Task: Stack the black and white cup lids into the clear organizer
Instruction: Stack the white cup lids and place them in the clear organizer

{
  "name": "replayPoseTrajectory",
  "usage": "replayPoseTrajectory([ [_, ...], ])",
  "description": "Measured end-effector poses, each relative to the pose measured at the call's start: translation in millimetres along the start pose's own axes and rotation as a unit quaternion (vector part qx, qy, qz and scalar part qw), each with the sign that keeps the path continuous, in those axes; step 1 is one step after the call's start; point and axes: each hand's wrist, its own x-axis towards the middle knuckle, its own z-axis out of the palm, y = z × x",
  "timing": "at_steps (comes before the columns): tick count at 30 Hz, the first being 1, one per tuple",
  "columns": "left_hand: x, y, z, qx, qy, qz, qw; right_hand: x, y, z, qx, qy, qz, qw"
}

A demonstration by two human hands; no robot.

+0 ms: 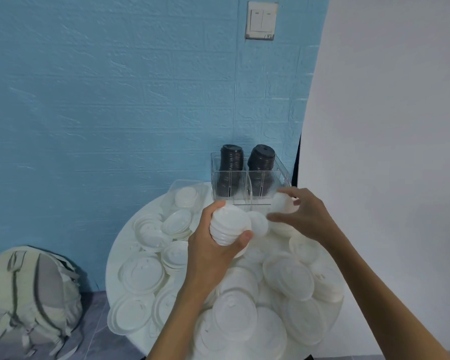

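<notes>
1. Round white table [120, 258] fills the lower centre of the frame; we see its left edge curving free over the grey floor, while the right edge sits close to the white wall.
2. Loose white lids [143, 275] cover almost all of the tabletop, many overlapping, so we have little bare surface for setting anything down.
3. Backpack [34, 300] sits on the floor at lower left, well apart from the table.
4. Clear organizer [250, 184] stands at the table's far edge, against the blue wall, centre-right of the frame. Open room is above it and just in front.
5. Two black lid stacks [261, 158] stand in the organizer's rear compartments, side by side, rising above its rim. The front section is hard for us to read through the clear plastic.
6. Left hand [213, 252], centre frame, grips a white lid stack [229, 224]: fingers curled over the far side, thumb clamped on the near side.
7. Right hand [303, 216], just right of it and just in front of the organizer, pinches a white lid [283, 202] between thumb and curled fingers; another lid [257, 223] sits between the hands, but we cannot tell which hand holds it.
8. Light switch [261, 20] sits on the wall at the top of the frame.
</notes>
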Motion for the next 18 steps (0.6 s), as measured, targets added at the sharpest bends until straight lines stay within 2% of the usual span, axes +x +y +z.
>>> replayPoseTrajectory([
  [3, 0, 0, 1, 0.000, -0.011, 0.003, 1.000, -6, -28, -9, 0.123, -0.037, -0.034, 0.991],
  [5, 0, 1, 1, 0.004, -0.018, 0.004, 1.000, -11, -46, -13, 0.144, -0.074, -0.060, 0.985],
  [11, 1, 3, 6, 0.006, -0.032, 0.001, 0.999, -14, -74, 3, 0.048, -0.182, -0.116, 0.975],
  [18, -1, 5, 6, 0.012, -0.023, -0.021, 0.999, -14, -84, 18, 0.040, -0.205, -0.129, 0.969],
])
